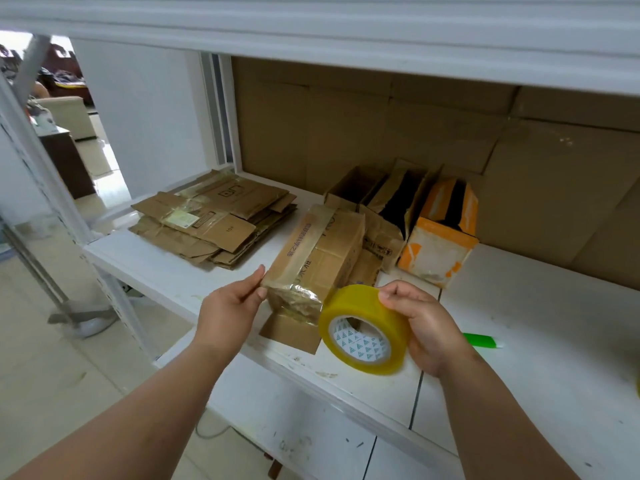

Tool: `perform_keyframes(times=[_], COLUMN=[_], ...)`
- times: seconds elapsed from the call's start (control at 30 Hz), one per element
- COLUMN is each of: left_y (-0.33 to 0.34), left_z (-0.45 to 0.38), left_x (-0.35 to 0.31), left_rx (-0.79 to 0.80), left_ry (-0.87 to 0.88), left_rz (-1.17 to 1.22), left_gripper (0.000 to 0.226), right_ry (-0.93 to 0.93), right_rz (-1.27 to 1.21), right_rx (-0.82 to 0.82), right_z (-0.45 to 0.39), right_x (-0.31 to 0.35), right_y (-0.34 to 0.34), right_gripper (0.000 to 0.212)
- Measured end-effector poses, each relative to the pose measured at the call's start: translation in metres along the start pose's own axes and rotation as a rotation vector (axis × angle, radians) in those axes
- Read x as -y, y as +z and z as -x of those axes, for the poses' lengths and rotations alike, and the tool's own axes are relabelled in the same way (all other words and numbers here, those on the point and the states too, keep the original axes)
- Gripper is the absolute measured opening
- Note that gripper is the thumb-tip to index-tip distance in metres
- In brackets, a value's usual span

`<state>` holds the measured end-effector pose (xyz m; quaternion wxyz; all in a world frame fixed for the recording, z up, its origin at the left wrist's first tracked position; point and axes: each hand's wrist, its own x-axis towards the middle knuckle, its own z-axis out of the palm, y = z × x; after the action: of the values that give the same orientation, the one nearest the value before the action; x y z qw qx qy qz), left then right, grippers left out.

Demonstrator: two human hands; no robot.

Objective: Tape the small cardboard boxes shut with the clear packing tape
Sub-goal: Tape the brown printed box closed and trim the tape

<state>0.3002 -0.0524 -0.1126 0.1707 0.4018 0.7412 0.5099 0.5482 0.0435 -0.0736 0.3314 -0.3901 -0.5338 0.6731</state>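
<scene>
The roll of clear packing tape (363, 329) is held up in the right hand (427, 327), fingers curled over its outer rim and the thumb side behind, just in front of the shelf edge. The small cardboard box (320, 258) is being steadied on the white shelf (519, 341) by the left hand (230, 306), whose thumb and fingertips are pinched on the near top corner, where a strip of tape appears to be pressed down.

The box is judged light and fairly soft: its card is creased, old tape is wrinkled over the near end, and 1 flap hangs open below. It would likely be crushed by a hard squeeze, so a flat hold on the top edge or the sides is suggested. The roll is stiff and smooth outside, likely slippery; a grip through the core or across the rim looks safest.

Behind, 3 open boxes (408, 209) are stood together, touching, and a stack of flattened cartons (214, 221) is laid to the left. A green object (481, 340) is seen beside the right wrist.
</scene>
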Motion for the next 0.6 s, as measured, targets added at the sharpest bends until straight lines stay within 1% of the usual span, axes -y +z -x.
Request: perform_keyframes(times=[0.03,0.1,0.2,0.27,0.3,0.37,0.43,0.5,0.53,0.57,0.6], left_y=[0.002,0.009,0.023,0.03,0.033,0.039,0.042,0.043,0.044,0.044,0.043], left_z=[0.002,0.006,0.011,0.015,0.018,0.025,0.029,0.028,0.026,0.024,0.022], left_x=[0.001,0.0,-0.005,-0.011,-0.014,-0.016,-0.018,-0.016,-0.016,-0.016,-0.016], left_rx=[-0.007,-0.057,-0.17,-0.194,-0.164,-0.052,0.044,0.073,0.072,0.062,0.044], left_ry=[-0.092,-0.152,-0.202,-0.188,-0.161,-0.102,-0.072,-0.061,-0.061,-0.062,-0.067], left_rz=[0.12,0.172,0.167,0.088,0.034,-0.021,-0.019,-0.039,-0.048,-0.048,-0.033], left_gripper=[0.035,0.032,0.031,0.038,0.044,0.062,0.092,0.12,0.126,0.127,0.123], right_ry=[-0.004,-0.013,-0.017,-0.021,-0.026,-0.031,-0.032,-0.03,-0.029,-0.029,-0.029], right_rz=[0.002,0.012,0.027,0.03,0.033,0.04,0.039,0.035,0.034,0.032,0.031], right_rx=[-0.008,-0.027,-0.052,-0.067,-0.072,-0.074,-0.074,-0.076,-0.076,-0.074,-0.07], right_z=[0.0,0.001,0.001,0.001,0.002,0.002,0.002,0.003,0.003,0.003,0.003], right_x=[0.0,-0.001,-0.003,-0.004,-0.004,-0.005,-0.005,-0.005,-0.005,-0.005,-0.004], right_y=[0.001,0.002,0.004,0.006,0.006,0.008,0.009,0.01,0.01,0.01,0.01], right_gripper=[0.023,0.023,0.021,0.021,0.021,0.02,0.022,0.024,0.024,0.024,0.024])
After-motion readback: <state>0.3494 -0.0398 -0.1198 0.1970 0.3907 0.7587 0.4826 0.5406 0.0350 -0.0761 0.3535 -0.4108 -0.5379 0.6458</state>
